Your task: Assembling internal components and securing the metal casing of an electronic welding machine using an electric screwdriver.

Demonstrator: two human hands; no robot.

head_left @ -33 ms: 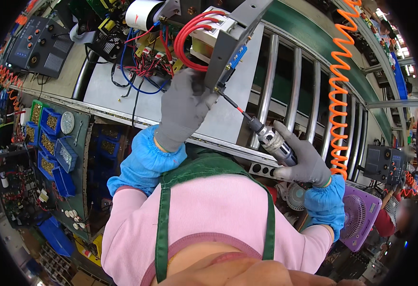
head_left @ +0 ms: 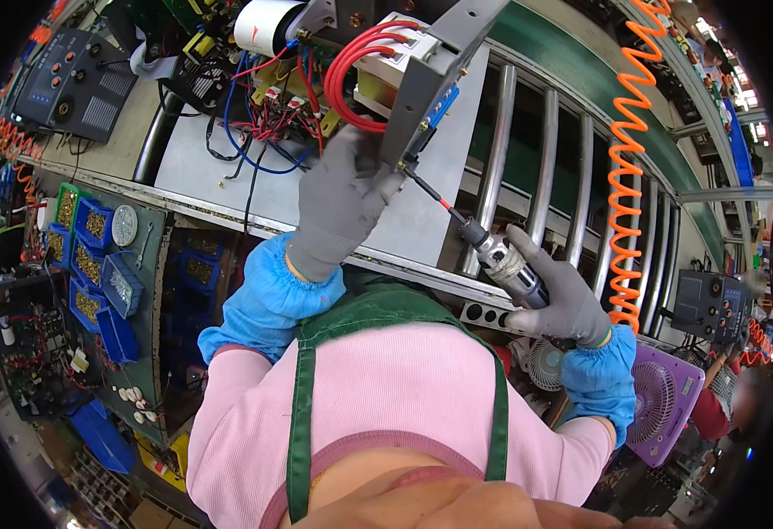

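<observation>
My right hand (head_left: 567, 295), in a grey glove, is wrapped round a pneumatic screwdriver (head_left: 511, 269). Its long thin bit reaches up and left to a small fitting at the lower end of an upright grey metal panel (head_left: 411, 110). At that same end my left hand (head_left: 338, 207), gloved too, closes on the panel's edge, with the thumb near the bit's tip; its other fingertips are partly hidden. Behind the panel sits a white block (head_left: 395, 57) with thick red cables (head_left: 338, 88) looping out. A small blue part (head_left: 439, 108) is fixed to the panel's right face.
The assembly stands on a pale board (head_left: 192, 163) over a roller conveyor (head_left: 541, 167). A coiled orange hose (head_left: 624, 194) hangs at right. Blue bins of small hardware (head_left: 86, 264) stand left, beside a spanner (head_left: 145, 247). A purple fan (head_left: 664, 401) is at lower right.
</observation>
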